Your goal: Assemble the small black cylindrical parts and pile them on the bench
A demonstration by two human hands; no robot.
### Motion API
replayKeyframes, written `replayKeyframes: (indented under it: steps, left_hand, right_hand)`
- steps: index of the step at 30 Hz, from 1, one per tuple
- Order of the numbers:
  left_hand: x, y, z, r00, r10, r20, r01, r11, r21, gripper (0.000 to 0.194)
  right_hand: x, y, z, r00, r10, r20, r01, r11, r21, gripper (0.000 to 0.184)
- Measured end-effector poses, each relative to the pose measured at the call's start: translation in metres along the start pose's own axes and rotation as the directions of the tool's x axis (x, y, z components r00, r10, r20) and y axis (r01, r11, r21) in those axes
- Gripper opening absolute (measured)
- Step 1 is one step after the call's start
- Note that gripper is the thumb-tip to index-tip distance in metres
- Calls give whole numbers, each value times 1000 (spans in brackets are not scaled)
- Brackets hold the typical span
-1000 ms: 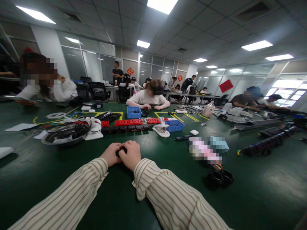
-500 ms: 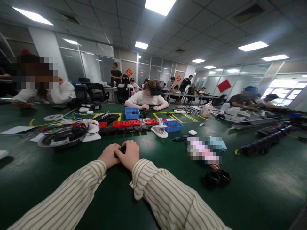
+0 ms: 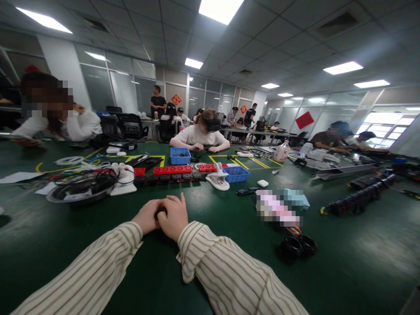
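Note:
My left hand point(image 3: 148, 216) and my right hand point(image 3: 174, 217) meet over the green table point(image 3: 226, 227), fingers curled around a small black object point(image 3: 161, 211). Most of that object is hidden by my fingers, and its kind cannot be made out. One finger of my right hand points up and away from it. Beyond my hands lies a row of red and black modules point(image 3: 172, 169). A white clip-shaped stand point(image 3: 219, 179) is at the right end of the row.
A metal bowl of cables point(image 3: 70, 197) stands left of my hands. Blue bins point(image 3: 238, 173) sit farther back. To the right are a white case point(image 3: 262, 183), black rings point(image 3: 297, 246) and a long black strip point(image 3: 357, 197). A person point(image 3: 205, 133) sits opposite.
My hands stay together on the black object. A finger of my right hand has lifted and straightened, and less of the object shows now. The view has shifted slightly.

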State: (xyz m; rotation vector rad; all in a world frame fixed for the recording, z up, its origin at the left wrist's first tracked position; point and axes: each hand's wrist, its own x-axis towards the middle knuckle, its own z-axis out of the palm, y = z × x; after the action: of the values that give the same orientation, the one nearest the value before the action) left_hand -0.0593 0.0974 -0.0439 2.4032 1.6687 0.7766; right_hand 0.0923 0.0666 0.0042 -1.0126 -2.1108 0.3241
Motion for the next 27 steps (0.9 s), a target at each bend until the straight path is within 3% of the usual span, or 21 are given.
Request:
replayKeyframes:
  steps: [6,11,17,22,27]
  left_hand:
    - [-1,9,-5,1000,-21,-3,21,999,27,46]
    - [0,14,-9,999,-51,-12,51,998,29,37]
    - [0,7,-7,1000,-12,2,12,1000,-11,44]
    - [1,1,-4,999,32,24,-32,999,-35,35]
    - [1,3,-4,999,8,36,-8,1000,-8,40]
  right_hand:
    - [2,2,2,982,105,-159,-106,994,2,27]
    - [5,6,1,973,214,-91,-221,972,-82,24]
    - [2,3,1,991,114,-73,-122,986,-116,13]
    - [1,1,1,1000,-29,-2,29,997,-70,11]
    - [1,1,1,997,20,-77,-19,1000,17,16]
